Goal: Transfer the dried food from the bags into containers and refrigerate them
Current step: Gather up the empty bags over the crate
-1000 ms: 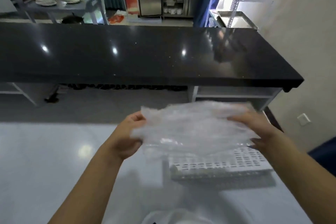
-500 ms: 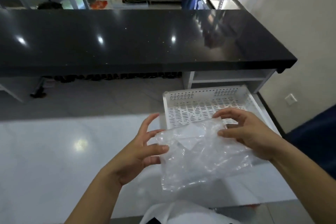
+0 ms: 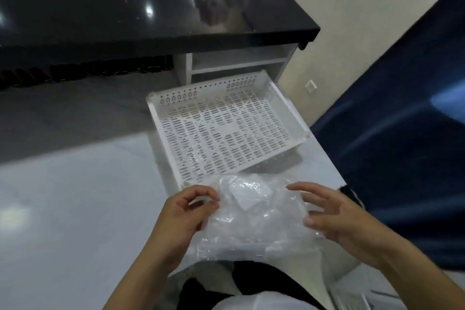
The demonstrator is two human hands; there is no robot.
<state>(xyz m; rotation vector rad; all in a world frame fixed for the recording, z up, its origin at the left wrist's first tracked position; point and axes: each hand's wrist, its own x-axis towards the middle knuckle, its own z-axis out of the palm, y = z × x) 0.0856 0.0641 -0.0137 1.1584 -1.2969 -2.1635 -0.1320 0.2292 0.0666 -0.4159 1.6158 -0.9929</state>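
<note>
A crumpled clear plastic bag (image 3: pixel 254 219) lies at the near edge of the white table (image 3: pixel 75 209), just in front of a white perforated plastic tray (image 3: pixel 224 131). My left hand (image 3: pixel 183 219) pinches the bag's left edge between thumb and fingers. On the bag's right side my right hand (image 3: pixel 332 214) has its fingers spread, fingertips touching or just off the plastic. The tray holds nothing that I can see. No dried food is visible inside the bag.
A long glossy black counter (image 3: pixel 125 7) runs across the back, with a white shelf unit (image 3: pixel 236 63) under its right end. A dark blue surface (image 3: pixel 402 121) stands close on the right, beside the beige wall (image 3: pixel 352 7).
The bag has come down from in front of me to the table's near edge. My view has tilted downward and the tray is now fully uncovered. My right hand's fingers have opened.
</note>
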